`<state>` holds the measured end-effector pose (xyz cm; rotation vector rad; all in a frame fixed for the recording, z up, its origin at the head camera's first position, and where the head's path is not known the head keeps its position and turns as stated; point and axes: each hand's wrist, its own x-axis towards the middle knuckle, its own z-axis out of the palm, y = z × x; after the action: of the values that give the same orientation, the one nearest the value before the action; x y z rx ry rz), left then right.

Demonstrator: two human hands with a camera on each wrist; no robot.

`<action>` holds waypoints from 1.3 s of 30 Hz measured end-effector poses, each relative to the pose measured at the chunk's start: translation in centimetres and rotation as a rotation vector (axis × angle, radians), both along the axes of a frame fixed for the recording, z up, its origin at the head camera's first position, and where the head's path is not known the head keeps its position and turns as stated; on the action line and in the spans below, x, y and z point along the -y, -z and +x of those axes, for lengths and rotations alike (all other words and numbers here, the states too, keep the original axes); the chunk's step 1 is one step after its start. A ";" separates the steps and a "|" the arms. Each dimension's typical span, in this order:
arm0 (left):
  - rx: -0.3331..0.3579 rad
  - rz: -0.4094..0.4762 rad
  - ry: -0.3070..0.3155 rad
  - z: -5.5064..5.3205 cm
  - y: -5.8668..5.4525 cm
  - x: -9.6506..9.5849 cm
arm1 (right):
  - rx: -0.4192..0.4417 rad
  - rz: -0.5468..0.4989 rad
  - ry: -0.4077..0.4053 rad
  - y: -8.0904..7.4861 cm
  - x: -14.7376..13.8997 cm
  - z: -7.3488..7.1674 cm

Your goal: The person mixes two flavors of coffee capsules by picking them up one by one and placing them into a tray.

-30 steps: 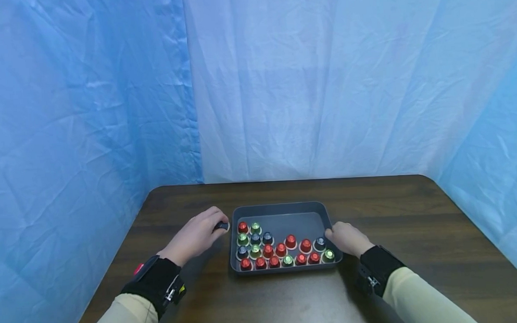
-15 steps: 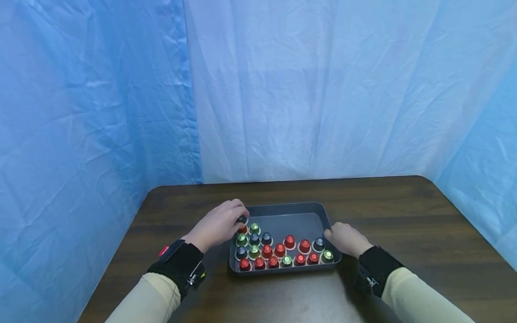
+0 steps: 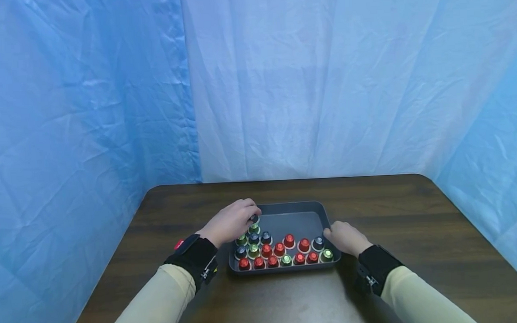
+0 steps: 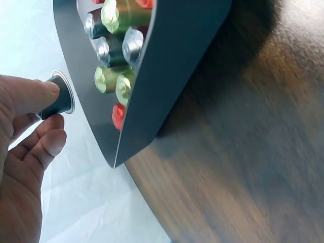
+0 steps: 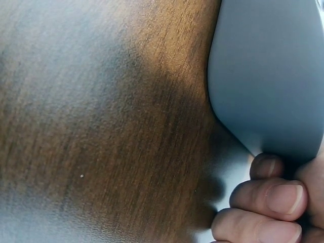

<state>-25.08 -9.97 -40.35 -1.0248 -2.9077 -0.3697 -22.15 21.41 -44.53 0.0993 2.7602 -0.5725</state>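
My left hand (image 3: 234,221) is over the back left part of a dark grey baking tray (image 3: 293,222). Between thumb and fingers it pinches a dark coffee capsule (image 4: 62,96), whose silver rim faces the tray in the left wrist view. Red capsules (image 3: 289,240), green capsules (image 3: 286,260) and dark blue capsules (image 3: 318,243) stand in the tray, packed along the front and left. My right hand (image 3: 347,238) grips the tray's right side; in the right wrist view its curled fingers (image 5: 283,197) are at the tray wall (image 5: 266,76). Part of the left column is hidden behind my left hand.
The tray sits on a dark wooden table (image 3: 286,300) with rounded far corners. Blue-white fabric sheets (image 3: 307,82) hang behind the table and at both sides. Both wrists wear black straps (image 3: 381,267) with devices.
My left hand has carried the dark capsule from left of the tray, rightward across its left rim, to above the back left capsules. My right hand has stayed on the tray's right side.
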 end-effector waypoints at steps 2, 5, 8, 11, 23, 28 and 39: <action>0.008 -0.002 0.003 -0.1 0.1 -0.5 | 0.000 0.004 0.001 0.0 0.0 0.1; 0.017 -0.010 0.018 -0.3 0.3 -1.3 | 0.001 0.007 0.000 -0.1 -0.1 0.2; 0.035 -0.022 0.028 -0.4 0.7 -2.0 | -0.003 0.009 -0.008 -0.1 -0.3 0.4; 0.049 -0.035 0.042 -0.4 1.0 -2.7 | -0.014 0.012 -0.018 0.0 -0.4 0.5; -0.063 -0.161 0.089 -0.7 2.2 -4.6 | -0.009 0.019 -0.011 0.0 -1.0 0.6; -0.077 -0.211 0.105 -0.9 2.7 -4.9 | 0.005 0.011 -0.003 0.1 -1.0 0.7; -0.079 -0.177 0.078 -1.2 2.7 -3.6 | 0.024 -0.014 0.003 0.2 -0.8 0.1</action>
<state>-26.23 -6.38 -43.01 -1.1495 -2.8768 -0.0718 -22.05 22.18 -44.73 0.1070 2.7330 -0.5876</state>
